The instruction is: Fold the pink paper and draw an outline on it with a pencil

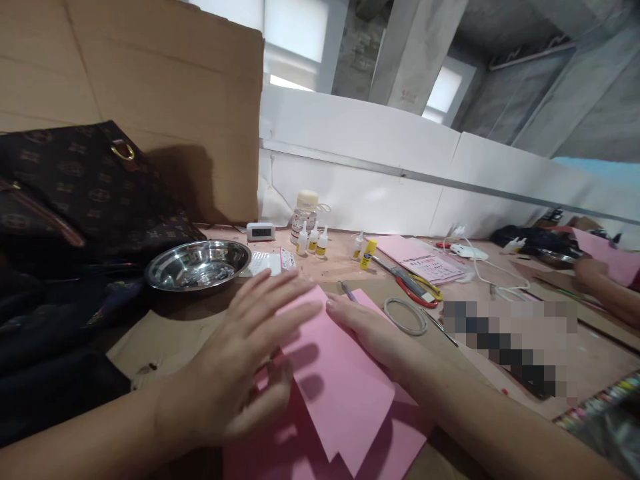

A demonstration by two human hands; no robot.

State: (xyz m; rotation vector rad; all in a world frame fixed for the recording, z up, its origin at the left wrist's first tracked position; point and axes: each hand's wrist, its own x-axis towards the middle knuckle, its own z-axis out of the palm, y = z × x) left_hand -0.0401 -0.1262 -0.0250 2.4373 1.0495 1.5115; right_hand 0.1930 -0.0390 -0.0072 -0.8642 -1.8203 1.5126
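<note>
A: What is seen nearest the camera?

B: A pink paper sheet (340, 387) is laid on the brown cardboard mat (165, 340), with further pink sheets fanned beneath it. It is pressed flat by the left hand (240, 373), whose fingers are spread open and gripping nothing. The right hand (373, 333) is also laid open on the sheet's upper right edge, nothing being clasped.

A: How is this flattening best done?

B: It is judged that the palm should be kept low and the pressure drawn evenly outward, so that the thin, matte paper is not creased or skewed over the sheets below. The right edge should be held steady meanwhile.

A: And further out?

B: A round, shiny steel bowl (199, 265) is set left of the hands, beside a dark patterned bag (85, 193). A thin wire ring (405, 315) and red-handled scissors (413, 287) are laid to the right. Beyond them, small white glue bottles (311, 240), a yellow glue stick (369, 254) and a small digital clock (261, 231) are lined up near the white wall. Another person's arm (605, 290) is seen at the far right.
</note>
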